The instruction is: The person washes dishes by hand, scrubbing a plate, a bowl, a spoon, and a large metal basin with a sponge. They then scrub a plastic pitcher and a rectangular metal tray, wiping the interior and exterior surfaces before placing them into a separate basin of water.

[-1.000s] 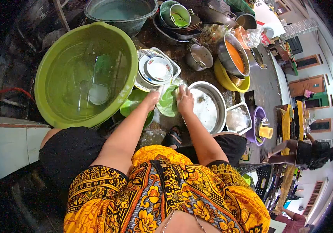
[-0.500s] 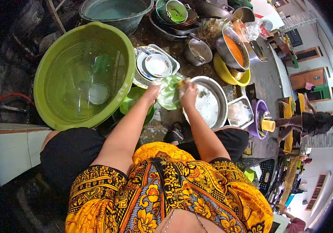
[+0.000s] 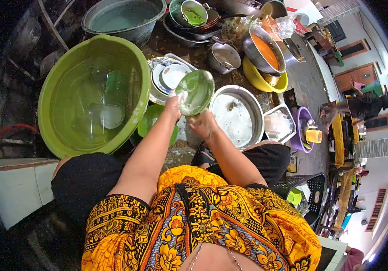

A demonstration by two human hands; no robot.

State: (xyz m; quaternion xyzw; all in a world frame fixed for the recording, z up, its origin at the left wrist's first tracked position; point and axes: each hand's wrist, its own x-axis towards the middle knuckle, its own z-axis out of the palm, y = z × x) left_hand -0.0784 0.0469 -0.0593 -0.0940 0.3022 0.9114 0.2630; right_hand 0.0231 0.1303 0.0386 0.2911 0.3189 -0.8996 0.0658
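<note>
With my left hand gripping the green plate aloft between the white plates and the pan's left rim, and my right hand's hold impossible to tell, what look like suds could make it slip.

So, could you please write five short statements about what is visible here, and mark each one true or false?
1. The left hand holds a green dish. True.
2. The big green tub holds water. True.
3. The right hand is inside the big green tub. False: it is close to the green dish.
4. The round metal pan holds white suds. True.
5. The pot of orange liquid is covered. False: it is open.
</note>
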